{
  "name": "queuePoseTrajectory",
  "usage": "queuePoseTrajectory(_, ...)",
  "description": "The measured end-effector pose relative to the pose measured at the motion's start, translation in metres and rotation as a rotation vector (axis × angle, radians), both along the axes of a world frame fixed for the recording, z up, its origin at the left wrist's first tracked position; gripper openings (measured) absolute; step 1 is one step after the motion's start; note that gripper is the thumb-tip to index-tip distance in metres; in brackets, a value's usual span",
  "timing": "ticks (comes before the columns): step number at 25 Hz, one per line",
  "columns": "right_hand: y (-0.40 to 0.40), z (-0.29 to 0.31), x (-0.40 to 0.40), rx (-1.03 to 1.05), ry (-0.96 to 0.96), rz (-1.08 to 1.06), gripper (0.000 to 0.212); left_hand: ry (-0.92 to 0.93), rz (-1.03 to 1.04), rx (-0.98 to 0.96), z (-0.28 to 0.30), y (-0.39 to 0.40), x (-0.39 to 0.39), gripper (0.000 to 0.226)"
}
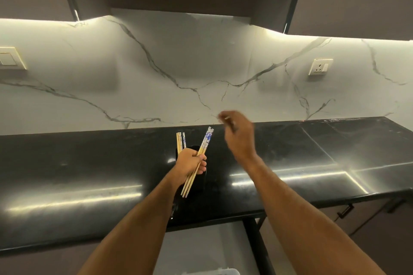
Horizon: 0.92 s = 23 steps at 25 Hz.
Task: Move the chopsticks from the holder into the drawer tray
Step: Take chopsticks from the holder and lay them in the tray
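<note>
The left hand [191, 163] grips a small bundle of slim bamboo chopsticks with blue-and-white patterned tops [202, 154], held slanted just above and in front of the dark cylindrical holder [192, 148] that stands on the glossy black stone worktop [89, 163]. A few more chopsticks [180, 140] stand upright in that holder, their tops showing behind the left hand. The right hand [238, 134] is raised to the right of the holder, blurred; something thin seems pinched in its fingertips, but whether it holds a chopstick cannot be told. Below the worktop's front edge, nearer than the holder, a pale drawer [201, 248] stands open with a white tray [214, 271] corner at the bottom of the view. The risks, judging from here: the bundle is gripped near its middle and fans loosely, so a stick could slide out on the way down; and the left hand, so close to the holder, could knock it over.
</note>
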State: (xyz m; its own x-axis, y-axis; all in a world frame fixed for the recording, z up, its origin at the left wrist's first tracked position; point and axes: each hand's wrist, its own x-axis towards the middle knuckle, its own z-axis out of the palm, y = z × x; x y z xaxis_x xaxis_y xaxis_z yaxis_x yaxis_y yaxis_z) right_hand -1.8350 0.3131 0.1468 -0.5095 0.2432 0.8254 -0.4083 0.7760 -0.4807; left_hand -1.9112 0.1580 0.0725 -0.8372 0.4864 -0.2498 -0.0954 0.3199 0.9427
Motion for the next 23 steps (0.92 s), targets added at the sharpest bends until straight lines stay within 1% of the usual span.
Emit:
queuePoseTrajectory(1,-0.007,-0.013,0.006,0.321,-0.054,0.017,0.024,-0.059,0.026,0.048,0.003,0.001,0.000,0.019)
queuePoseTrajectory(2,-0.012,-0.029,0.012,0.587,-0.097,0.046,0.022,-0.108,0.046,0.080,0.005,0.001,-0.001,0.019)
queuePoseTrajectory(3,-0.017,-0.045,0.017,0.762,-0.137,0.084,0.019,-0.141,0.061,0.092,0.006,0.002,-0.002,0.019)
queuePoseTrajectory(4,-0.021,-0.060,0.022,0.857,-0.172,0.125,0.018,-0.175,0.073,0.101,0.007,0.001,-0.003,0.019)
queuePoseTrajectory(6,-0.024,-0.086,0.031,0.962,-0.213,0.206,0.016,-0.296,0.097,0.160,0.006,-0.001,-0.005,0.022)
queuePoseTrajectory(9,-0.026,-0.101,0.038,1.073,-0.259,0.273,0.013,-0.435,0.100,0.239,-0.001,-0.004,-0.004,0.025)
queuePoseTrajectory(11,-0.027,-0.102,0.040,1.091,-0.297,0.274,0.014,-0.464,0.096,0.265,-0.005,-0.004,-0.002,0.026)
queuePoseTrajectory(13,-0.028,-0.105,0.043,1.096,-0.309,0.268,0.014,-0.445,0.100,0.244,-0.008,-0.003,0.000,0.025)
queuePoseTrajectory(15,-0.029,-0.107,0.046,1.083,-0.311,0.276,0.016,-0.374,0.110,0.184,-0.012,0.000,0.003,0.024)
queuePoseTrajectory(16,-0.030,-0.109,0.048,1.029,-0.309,0.275,0.019,-0.292,0.112,0.136,-0.013,0.002,0.004,0.022)
queuePoseTrajectory(18,-0.027,-0.107,0.048,0.809,-0.303,0.203,0.027,-0.023,0.080,-0.005,-0.020,0.004,0.004,0.019)
queuePoseTrajectory(19,-0.023,-0.104,0.046,0.735,-0.314,0.120,0.032,0.116,0.022,-0.083,-0.024,0.003,0.005,0.019)
queuePoseTrajectory(20,-0.019,-0.101,0.043,0.730,-0.358,0.020,0.040,0.241,-0.065,-0.174,-0.028,0.001,0.007,0.021)
queuePoseTrajectory(21,-0.014,-0.097,0.040,0.790,-0.430,-0.054,0.052,0.370,-0.161,-0.295,-0.032,-0.001,0.010,0.020)
queuePoseTrajectory(22,-0.010,-0.095,0.037,0.874,-0.510,-0.080,0.063,0.509,-0.248,-0.441,-0.036,-0.001,0.011,0.016)
queuePoseTrajectory(23,-0.008,-0.095,0.034,0.932,-0.595,-0.067,0.066,0.624,-0.333,-0.581,-0.040,-0.002,0.011,0.010)
